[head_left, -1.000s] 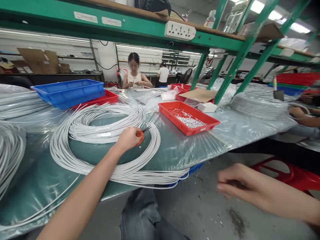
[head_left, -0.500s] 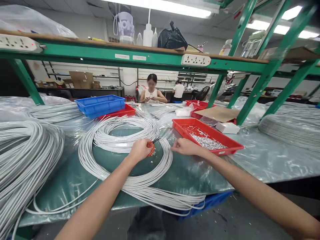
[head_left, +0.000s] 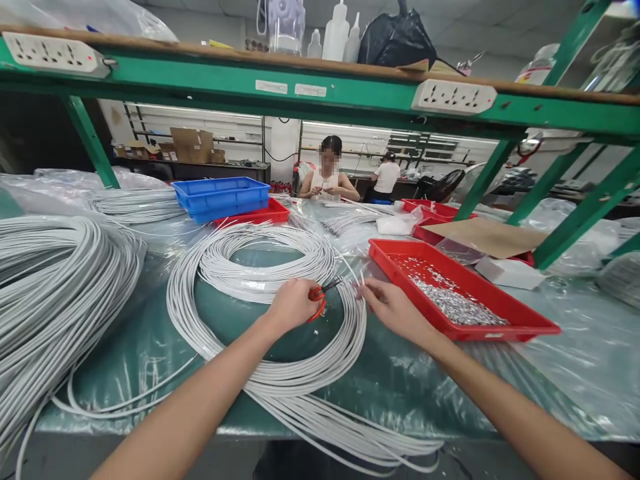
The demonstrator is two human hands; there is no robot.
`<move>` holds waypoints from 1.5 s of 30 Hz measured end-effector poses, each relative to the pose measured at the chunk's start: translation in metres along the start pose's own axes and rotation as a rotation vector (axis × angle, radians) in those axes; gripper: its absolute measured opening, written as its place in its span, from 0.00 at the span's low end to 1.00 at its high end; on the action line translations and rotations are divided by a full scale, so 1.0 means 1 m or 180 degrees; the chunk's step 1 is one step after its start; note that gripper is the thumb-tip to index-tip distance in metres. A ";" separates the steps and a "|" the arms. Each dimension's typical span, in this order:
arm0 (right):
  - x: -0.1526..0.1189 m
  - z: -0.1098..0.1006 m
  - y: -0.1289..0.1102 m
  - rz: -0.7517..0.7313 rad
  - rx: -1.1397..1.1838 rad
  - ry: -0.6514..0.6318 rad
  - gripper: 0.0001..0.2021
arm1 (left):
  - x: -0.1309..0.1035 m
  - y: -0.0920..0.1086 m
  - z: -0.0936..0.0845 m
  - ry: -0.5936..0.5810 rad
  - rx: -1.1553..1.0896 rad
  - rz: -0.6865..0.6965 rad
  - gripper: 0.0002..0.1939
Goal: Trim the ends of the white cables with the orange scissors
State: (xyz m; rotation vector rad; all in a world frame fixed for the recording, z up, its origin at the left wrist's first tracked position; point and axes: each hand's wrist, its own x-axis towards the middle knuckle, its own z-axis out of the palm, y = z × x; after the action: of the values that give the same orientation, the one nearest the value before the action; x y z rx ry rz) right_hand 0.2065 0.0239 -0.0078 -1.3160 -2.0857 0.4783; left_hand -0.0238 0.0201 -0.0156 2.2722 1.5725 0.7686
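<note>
Closed round a pair of orange-handled scissors [head_left: 317, 305], my left hand [head_left: 294, 305] is over the near loop of cable; the dark metal tips point right. My right hand [head_left: 393, 308] pinches the end of a white cable [head_left: 354, 268] just right of those tips, with a small gap between. Beneath both hands lies a coil of white cable [head_left: 193, 333], its loops overlapping and loose ends running to the table's front edge. A few small shiny bits [head_left: 316, 332] rest inside the loop.
A red tray [head_left: 530, 327] with many small silvery pieces stands right of my right hand. A large cable bundle [head_left: 60, 320] fills the left. Blue trays [head_left: 223, 199] sit farther back. A green shelf frame [head_left: 350, 100] spans above; a person [head_left: 327, 180] sits opposite.
My right hand now has a white cable end between its fingers, raised near the scissors' tips. The view has shifted, so the shelf sits higher and the red tray appears larger.
</note>
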 end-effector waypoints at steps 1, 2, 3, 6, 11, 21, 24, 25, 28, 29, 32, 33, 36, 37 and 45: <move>0.003 0.002 -0.004 -0.0100 -0.0312 0.0106 0.15 | 0.000 -0.001 0.000 0.0019 -0.0001 -0.0018 0.08; 0.007 0.004 -0.006 -0.0157 -0.0622 0.0202 0.15 | 0.001 -0.002 0.000 0.0038 0.0004 -0.0035 0.08; 0.011 0.006 -0.008 -0.0168 -0.0886 0.0298 0.14 | 0.002 -0.002 0.000 0.0054 0.0011 -0.0052 0.08; 0.021 0.011 -0.002 0.0011 -0.1254 0.0486 0.10 | 0.003 -0.004 0.000 0.0062 0.0043 -0.0096 0.08; 0.021 0.020 0.023 0.0115 0.0054 0.0358 0.14 | 0.004 -0.005 0.003 -0.0001 -0.0062 -0.0152 0.11; 0.005 0.034 0.008 0.0449 0.3525 -0.0295 0.17 | -0.004 0.013 0.009 -0.0199 -0.0738 -0.0271 0.20; -0.001 0.036 0.004 0.0336 0.3496 -0.0332 0.19 | -0.006 0.018 0.009 -0.0354 -0.0677 -0.0234 0.21; -0.002 0.037 0.003 0.0275 0.3462 -0.0366 0.19 | -0.007 0.019 0.009 -0.0398 -0.0663 -0.0220 0.21; -0.005 0.035 0.001 0.0190 0.3367 -0.0483 0.18 | -0.007 0.021 0.008 -0.0442 -0.0625 -0.0191 0.21; -0.006 0.034 0.001 0.0176 0.3343 -0.0495 0.18 | -0.007 0.021 0.007 -0.0446 -0.0615 -0.0192 0.21; -0.006 0.031 0.000 0.0132 0.3297 -0.0477 0.17 | -0.007 0.020 0.007 -0.0449 -0.0591 -0.0211 0.22; -0.007 0.031 0.000 0.0117 0.3282 -0.0466 0.17 | -0.007 0.020 0.007 -0.0452 -0.0591 -0.0213 0.22; -0.007 0.030 -0.001 0.0109 0.3226 -0.0455 0.18 | -0.007 0.019 0.007 -0.0463 -0.0639 -0.0205 0.23; -0.008 0.031 -0.002 0.0116 0.3207 -0.0458 0.18 | -0.008 0.020 0.007 -0.0478 -0.0667 -0.0201 0.23; -0.007 0.028 0.000 0.0252 0.3471 -0.0699 0.17 | -0.011 0.021 0.007 -0.0601 -0.0756 -0.0182 0.24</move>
State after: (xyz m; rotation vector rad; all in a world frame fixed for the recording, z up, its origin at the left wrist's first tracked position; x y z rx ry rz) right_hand 0.1900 0.0179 -0.0309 -0.6816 -1.4705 1.5600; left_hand -0.0061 0.0029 -0.0141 2.0551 1.3763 0.6651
